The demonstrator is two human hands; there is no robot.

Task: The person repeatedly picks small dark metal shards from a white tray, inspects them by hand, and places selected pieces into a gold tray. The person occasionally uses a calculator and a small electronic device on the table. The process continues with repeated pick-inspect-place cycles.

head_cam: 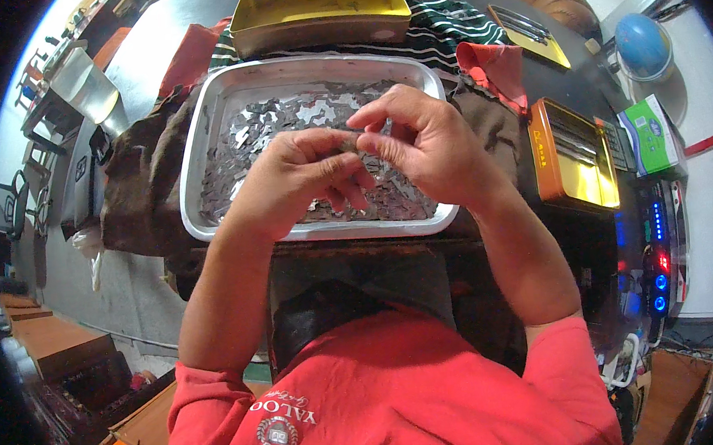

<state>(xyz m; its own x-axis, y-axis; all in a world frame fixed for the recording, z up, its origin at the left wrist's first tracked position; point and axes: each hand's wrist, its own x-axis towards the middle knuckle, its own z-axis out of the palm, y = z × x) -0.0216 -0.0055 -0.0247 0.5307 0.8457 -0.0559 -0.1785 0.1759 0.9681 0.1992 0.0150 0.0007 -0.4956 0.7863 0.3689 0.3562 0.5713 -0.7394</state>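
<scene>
Above a white rectangular tray (320, 231), my two hands meet at the fingertips. The thumb and forefinger of my left hand (303, 170) pinch a small dark piece (348, 142), partly hidden by the fingers. My right hand (431, 136) has its thumb tip against that piece or just beside it, with the forefinger raised apart from the thumb. Whether the right fingers grip anything, I cannot tell. Thin, flat, irregular pieces (317, 110) cover much of the tray floor, some shiny silver and others dark brown-grey.
Behind the tray stands a gold-coloured open tin (321, 29) on a striped cloth (454, 20). To the right are an orange tin (544, 153) holding slim tools, a yellow tray of tools (552, 50) and a tissue pack (648, 134). A water container (83, 83) stands left. Brown cloth (147, 156) flanks the tray.
</scene>
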